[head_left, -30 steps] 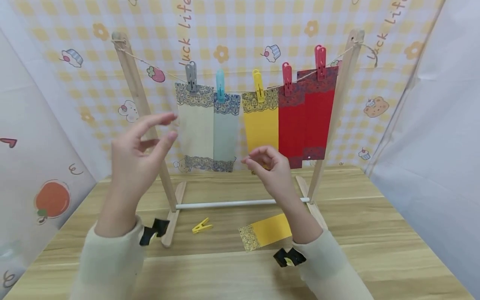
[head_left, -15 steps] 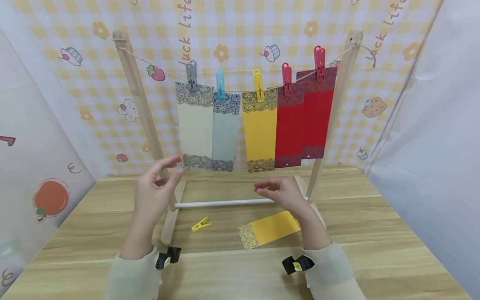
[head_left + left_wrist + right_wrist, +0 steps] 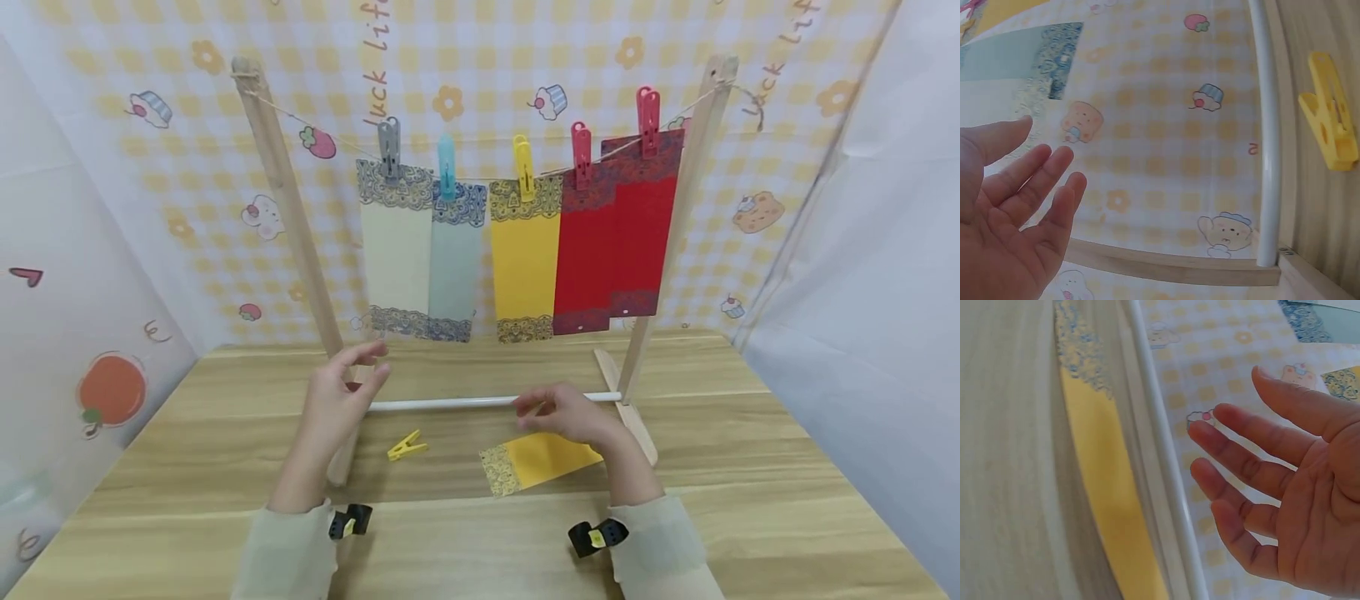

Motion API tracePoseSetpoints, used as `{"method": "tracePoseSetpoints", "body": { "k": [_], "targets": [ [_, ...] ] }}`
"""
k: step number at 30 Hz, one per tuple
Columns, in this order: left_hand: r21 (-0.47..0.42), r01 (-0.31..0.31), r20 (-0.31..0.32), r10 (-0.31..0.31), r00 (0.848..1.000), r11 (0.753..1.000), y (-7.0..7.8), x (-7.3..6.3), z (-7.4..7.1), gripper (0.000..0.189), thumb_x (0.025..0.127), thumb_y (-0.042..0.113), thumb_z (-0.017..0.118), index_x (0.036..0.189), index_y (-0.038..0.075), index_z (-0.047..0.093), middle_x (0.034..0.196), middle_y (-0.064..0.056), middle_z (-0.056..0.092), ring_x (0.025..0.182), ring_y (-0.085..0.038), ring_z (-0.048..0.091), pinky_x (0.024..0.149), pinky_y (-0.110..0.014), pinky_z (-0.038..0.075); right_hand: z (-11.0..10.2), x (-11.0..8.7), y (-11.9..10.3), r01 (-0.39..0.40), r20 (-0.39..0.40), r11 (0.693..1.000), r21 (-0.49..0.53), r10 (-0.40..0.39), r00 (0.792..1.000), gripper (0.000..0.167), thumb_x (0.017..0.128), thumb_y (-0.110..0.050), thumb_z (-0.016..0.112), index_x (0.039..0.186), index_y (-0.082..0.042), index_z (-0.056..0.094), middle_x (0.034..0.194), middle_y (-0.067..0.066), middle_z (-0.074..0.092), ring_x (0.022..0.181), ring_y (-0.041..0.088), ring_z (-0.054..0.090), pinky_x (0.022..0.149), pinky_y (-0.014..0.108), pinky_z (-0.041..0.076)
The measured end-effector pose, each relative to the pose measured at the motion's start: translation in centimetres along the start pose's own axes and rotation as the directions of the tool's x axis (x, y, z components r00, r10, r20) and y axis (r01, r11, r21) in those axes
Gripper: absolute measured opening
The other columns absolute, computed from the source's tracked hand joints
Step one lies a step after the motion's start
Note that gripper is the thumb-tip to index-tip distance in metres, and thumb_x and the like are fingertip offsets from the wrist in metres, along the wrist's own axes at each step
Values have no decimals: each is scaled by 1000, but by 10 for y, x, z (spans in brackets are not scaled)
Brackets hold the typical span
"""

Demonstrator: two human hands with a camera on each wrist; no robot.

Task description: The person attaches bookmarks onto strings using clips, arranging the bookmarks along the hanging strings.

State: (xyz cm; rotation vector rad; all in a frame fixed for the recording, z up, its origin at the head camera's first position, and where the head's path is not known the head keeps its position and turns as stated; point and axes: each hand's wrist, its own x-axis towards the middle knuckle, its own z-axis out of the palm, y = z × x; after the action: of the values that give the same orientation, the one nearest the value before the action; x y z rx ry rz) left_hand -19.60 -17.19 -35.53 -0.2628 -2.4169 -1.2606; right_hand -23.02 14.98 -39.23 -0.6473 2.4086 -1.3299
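My left hand (image 3: 339,400) hovers by the rack's left post, fingers loosely bent and holding nothing. Just right of it, a yellow clothespin (image 3: 407,446) lies on the table; the left wrist view shows the same clothespin (image 3: 1333,115) beyond the white rod. My right hand (image 3: 564,414) hangs relaxed over a yellow card (image 3: 536,460) with a lace-patterned end, nothing between its fingers. In the right wrist view that card (image 3: 1107,475) lies flat beside the rod, apart from the spread fingers. Part of the card is hidden behind the hand in the head view.
A wooden rack (image 3: 288,200) carries a string with several cards pegged on: cream (image 3: 397,254), pale blue (image 3: 453,267), yellow (image 3: 525,267) and red (image 3: 588,258). A white rod (image 3: 450,404) joins its feet low down. Behind hangs a checked cloth (image 3: 450,50).
Both hands have come down from the hanging cards toward the table. The left also moved right, toward the clothespin; the right now hovers over the loose yellow card.
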Motion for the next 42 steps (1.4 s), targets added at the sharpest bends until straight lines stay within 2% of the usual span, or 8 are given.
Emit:
{"method": "tracePoseSetpoints", "body": {
  "k": [6, 13, 16, 20, 25, 30, 38, 42],
  "targets": [
    [49, 20, 82, -24, 996, 999, -10, -1, 5, 34, 96, 17, 66, 126, 1, 64, 123, -16, 68, 110, -29, 60, 77, -20, 54, 5, 1, 4, 7, 59, 999, -47, -4, 998, 36, 92, -13, 69, 123, 6, 64, 122, 22, 67, 103, 27, 65, 86, 35, 55],
    [101, 49, 167, -66, 984, 994, -19, -2, 8, 35, 97, 16, 65, 128, 0, 62, 125, -18, 66, 111, -33, 60, 86, -41, 54, 11, -2, 4, -45, 85, 988, -149, 58, 995, 39, 87, -14, 75, 122, 0, 66, 122, 15, 68, 115, 33, 61, 96, 46, 52],
    [118, 35, 196, -58, 979, 992, -23, -3, 12, 36, 96, 16, 66, 127, -2, 62, 124, -20, 66, 110, -35, 62, 90, -50, 54, 12, -3, 4, -53, 63, 966, -251, 71, 996, 39, 84, -13, 78, 121, -5, 68, 122, 10, 68, 117, 32, 57, 101, 49, 48],
    [134, 31, 245, -64, 967, 990, -26, -3, 16, 37, 94, 14, 67, 127, -3, 62, 123, -21, 67, 110, -37, 63, 94, -53, 53, 12, -6, 2, -103, 21, 911, -399, 121, 992, 41, 77, -14, 83, 117, -15, 71, 126, 8, 61, 118, 34, 46, 99, 54, 43],
    [164, 73, 319, -123, 940, 984, -30, -4, 18, 38, 93, 14, 68, 126, -4, 62, 125, -22, 66, 109, -37, 64, 94, -50, 54, 16, -9, -1, -155, 37, 883, -443, 191, 981, 48, 72, -13, 87, 115, -24, 68, 133, 11, 49, 124, 40, 35, 99, 63, 40],
    [153, 107, 400, -160, 902, 982, -36, -6, 20, 38, 91, 11, 70, 123, -7, 62, 122, -25, 66, 107, -36, 66, 92, -48, 56, 24, -10, 0, -197, 34, 873, -445, 237, 971, 58, 67, -5, 90, 111, -31, 62, 123, 5, 45, 123, 37, 31, 96, 57, 43],
    [145, 137, 472, -191, 861, 980, -37, -9, 25, 39, 87, 11, 74, 120, -7, 64, 114, -19, 70, 98, -28, 66, 83, -40, 58, 26, -9, -2, -247, -4, 851, -464, 277, 961, 56, 65, -4, 91, 106, -27, 59, 118, 5, 45, 114, 34, 32, 86, 49, 46],
    [159, 125, 509, -189, 840, 979, -38, -12, 27, 40, 85, 10, 76, 118, -9, 65, 109, -19, 71, 97, -29, 68, 80, -40, 58, 26, -8, -3, -249, 4, 843, -476, 285, 958, 56, 65, -4, 91, 105, -24, 57, 112, 7, 42, 110, 33, 31, 82, 47, 44]
  ]
}}
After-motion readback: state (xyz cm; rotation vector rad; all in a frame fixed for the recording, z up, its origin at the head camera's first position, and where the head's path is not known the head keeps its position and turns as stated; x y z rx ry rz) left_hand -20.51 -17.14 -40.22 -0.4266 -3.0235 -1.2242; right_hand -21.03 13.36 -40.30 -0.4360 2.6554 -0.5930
